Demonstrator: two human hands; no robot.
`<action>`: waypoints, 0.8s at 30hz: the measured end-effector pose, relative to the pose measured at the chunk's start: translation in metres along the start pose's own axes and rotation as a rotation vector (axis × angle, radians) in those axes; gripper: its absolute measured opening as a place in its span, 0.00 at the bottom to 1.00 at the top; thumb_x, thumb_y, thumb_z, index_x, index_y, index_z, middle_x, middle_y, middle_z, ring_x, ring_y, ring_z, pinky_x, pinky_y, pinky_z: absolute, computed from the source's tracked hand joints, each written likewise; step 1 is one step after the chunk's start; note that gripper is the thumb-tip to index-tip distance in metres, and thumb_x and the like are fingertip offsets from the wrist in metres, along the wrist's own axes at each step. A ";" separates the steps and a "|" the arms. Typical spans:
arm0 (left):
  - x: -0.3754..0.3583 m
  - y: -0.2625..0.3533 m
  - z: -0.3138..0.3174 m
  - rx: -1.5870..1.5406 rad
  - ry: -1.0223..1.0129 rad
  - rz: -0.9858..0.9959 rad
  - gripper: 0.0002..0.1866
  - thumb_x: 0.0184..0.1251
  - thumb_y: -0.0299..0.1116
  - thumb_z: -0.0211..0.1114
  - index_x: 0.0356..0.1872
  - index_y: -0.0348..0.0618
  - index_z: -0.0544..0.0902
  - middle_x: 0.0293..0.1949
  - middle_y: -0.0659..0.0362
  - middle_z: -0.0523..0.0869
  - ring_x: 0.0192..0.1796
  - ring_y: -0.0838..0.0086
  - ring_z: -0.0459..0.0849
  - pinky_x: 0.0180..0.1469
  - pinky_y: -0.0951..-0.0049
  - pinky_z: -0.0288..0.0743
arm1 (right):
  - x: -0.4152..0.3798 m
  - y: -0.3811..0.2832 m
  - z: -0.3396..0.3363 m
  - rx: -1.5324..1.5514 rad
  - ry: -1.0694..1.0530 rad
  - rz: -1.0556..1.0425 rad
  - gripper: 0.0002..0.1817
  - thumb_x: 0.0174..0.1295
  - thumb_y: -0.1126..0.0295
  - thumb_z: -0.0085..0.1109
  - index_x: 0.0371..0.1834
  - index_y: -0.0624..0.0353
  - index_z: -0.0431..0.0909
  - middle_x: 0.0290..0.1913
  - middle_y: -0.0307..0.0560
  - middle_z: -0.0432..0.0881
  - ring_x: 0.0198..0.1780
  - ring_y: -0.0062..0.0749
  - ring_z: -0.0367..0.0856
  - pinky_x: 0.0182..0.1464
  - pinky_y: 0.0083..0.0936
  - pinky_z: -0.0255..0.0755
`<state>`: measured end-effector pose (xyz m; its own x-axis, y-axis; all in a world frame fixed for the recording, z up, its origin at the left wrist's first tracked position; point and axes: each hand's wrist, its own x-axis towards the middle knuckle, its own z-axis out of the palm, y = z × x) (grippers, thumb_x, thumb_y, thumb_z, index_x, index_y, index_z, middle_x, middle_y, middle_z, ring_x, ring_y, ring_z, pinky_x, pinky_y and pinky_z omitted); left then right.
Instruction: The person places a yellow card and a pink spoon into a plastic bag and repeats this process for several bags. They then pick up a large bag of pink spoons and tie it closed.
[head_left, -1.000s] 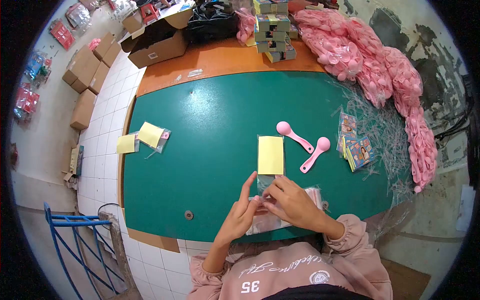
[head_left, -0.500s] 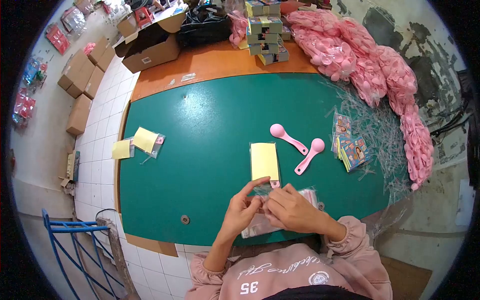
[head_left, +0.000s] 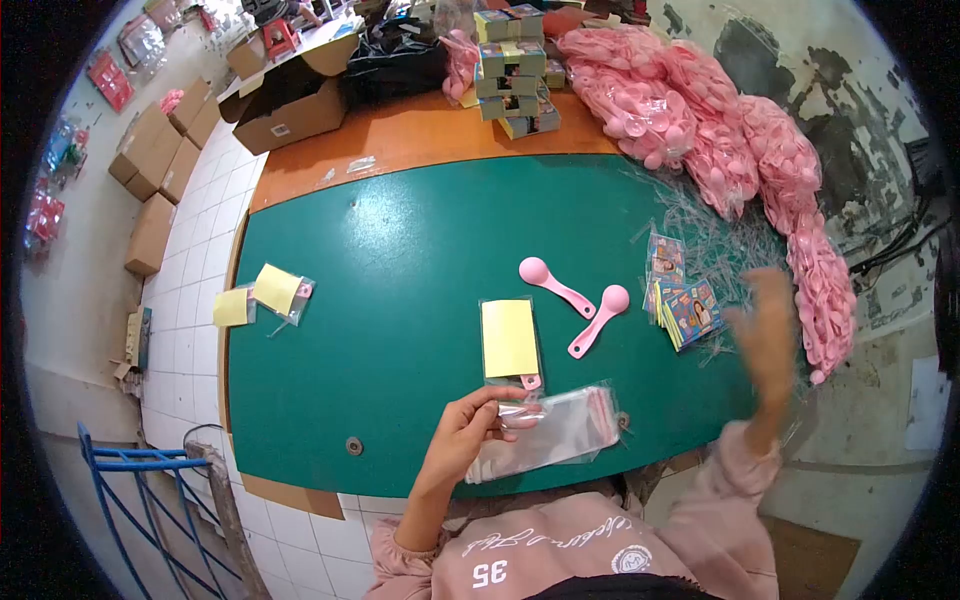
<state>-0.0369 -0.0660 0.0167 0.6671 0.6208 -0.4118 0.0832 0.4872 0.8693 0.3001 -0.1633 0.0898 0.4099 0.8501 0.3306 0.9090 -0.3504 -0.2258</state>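
My left hand [head_left: 462, 432] is closed, thumb and fingers pinching clear plastic at the near end of a clear plastic bag. Inside this bag lie a yellow card [head_left: 509, 338] and something pink with a holed handle end [head_left: 531, 382]. Under and beside my fingers is a stack of clear plastic bags [head_left: 555, 435]. My right hand [head_left: 765, 345] is smeared by motion at the right, over the clear plastic strips, so its fingers cannot be made out. Two pink measuring spoons [head_left: 535, 272] [head_left: 613, 300] lie beyond the bag, with printed cards [head_left: 692, 312] to their right.
Two bagged yellow cards [head_left: 276, 288] lie at the table's left. Loose clear strips [head_left: 725, 235] cover the right side, beside bundles of pink spoons [head_left: 640, 105]. Stacked cards [head_left: 510, 80] and an open carton [head_left: 290, 120] stand at the back. A metal disc [head_left: 354, 446] sits near the front.
My right hand has let go at the bag's end and swung right toward the strips. My left hand stays by the bag, pinching plastic. The view has shifted slightly.
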 end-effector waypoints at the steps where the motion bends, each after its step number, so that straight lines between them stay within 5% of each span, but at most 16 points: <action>1: 0.000 0.001 0.004 -0.086 0.009 -0.005 0.17 0.69 0.26 0.38 0.50 0.33 0.73 0.43 0.49 0.82 0.43 0.71 0.83 0.38 0.81 0.77 | -0.013 -0.052 0.008 0.284 -0.117 -0.008 0.28 0.36 0.74 0.68 0.45 0.61 0.69 0.44 0.53 0.70 0.47 0.49 0.70 0.53 0.35 0.63; 2: 0.001 0.002 0.009 -0.171 0.014 -0.010 0.16 0.69 0.26 0.38 0.50 0.32 0.72 0.43 0.48 0.82 0.42 0.70 0.84 0.37 0.80 0.77 | -0.027 -0.073 0.030 0.552 -0.268 -0.239 0.31 0.33 0.72 0.72 0.45 0.60 0.69 0.45 0.51 0.69 0.47 0.46 0.70 0.51 0.35 0.65; 3: 0.001 0.002 0.011 -0.160 0.006 -0.017 0.16 0.69 0.26 0.38 0.50 0.32 0.72 0.43 0.48 0.82 0.42 0.70 0.84 0.37 0.80 0.77 | -0.040 -0.099 0.048 0.494 -0.283 -0.370 0.31 0.35 0.73 0.72 0.47 0.58 0.69 0.44 0.49 0.68 0.47 0.42 0.70 0.47 0.32 0.69; 5: -0.005 0.001 0.013 -0.215 -0.018 0.015 0.17 0.70 0.28 0.38 0.51 0.31 0.71 0.42 0.47 0.82 0.42 0.69 0.84 0.38 0.79 0.78 | -0.058 -0.129 0.077 0.714 -0.320 -0.283 0.21 0.44 0.71 0.67 0.43 0.58 0.72 0.41 0.50 0.68 0.42 0.41 0.74 0.44 0.33 0.71; 11: -0.026 0.004 -0.002 -0.249 -0.067 -0.106 0.15 0.67 0.25 0.44 0.53 0.33 0.68 0.43 0.46 0.80 0.42 0.63 0.83 0.38 0.73 0.80 | -0.051 -0.126 0.086 0.916 -0.391 -0.236 0.10 0.47 0.75 0.64 0.34 0.59 0.76 0.41 0.48 0.68 0.41 0.36 0.74 0.42 0.29 0.72; 13: -0.025 -0.001 0.004 0.176 0.142 0.084 0.17 0.63 0.20 0.51 0.53 0.36 0.67 0.44 0.49 0.78 0.45 0.65 0.82 0.39 0.73 0.79 | -0.052 -0.123 0.085 0.928 -0.416 -0.229 0.10 0.47 0.74 0.64 0.34 0.59 0.76 0.41 0.47 0.68 0.40 0.36 0.74 0.41 0.28 0.72; 18: -0.015 -0.004 0.010 0.639 0.160 0.336 0.08 0.52 0.23 0.66 0.33 0.36 0.78 0.38 0.58 0.76 0.38 0.75 0.79 0.30 0.79 0.79 | -0.056 -0.121 0.078 0.939 -0.519 -0.211 0.08 0.50 0.73 0.63 0.34 0.59 0.77 0.41 0.47 0.69 0.41 0.36 0.74 0.41 0.26 0.71; 24: -0.014 -0.011 0.017 0.491 0.280 0.265 0.07 0.51 0.24 0.68 0.30 0.36 0.78 0.34 0.59 0.78 0.35 0.79 0.79 0.31 0.81 0.77 | -0.072 -0.120 0.083 1.032 -0.621 0.015 0.06 0.54 0.74 0.59 0.34 0.63 0.76 0.37 0.48 0.75 0.40 0.29 0.76 0.41 0.26 0.72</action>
<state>-0.0345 -0.0909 0.0177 0.4979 0.8517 -0.1633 0.3167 -0.0033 0.9485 0.1551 -0.1503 0.0171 0.0556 0.9922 -0.1116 0.2993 -0.1232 -0.9462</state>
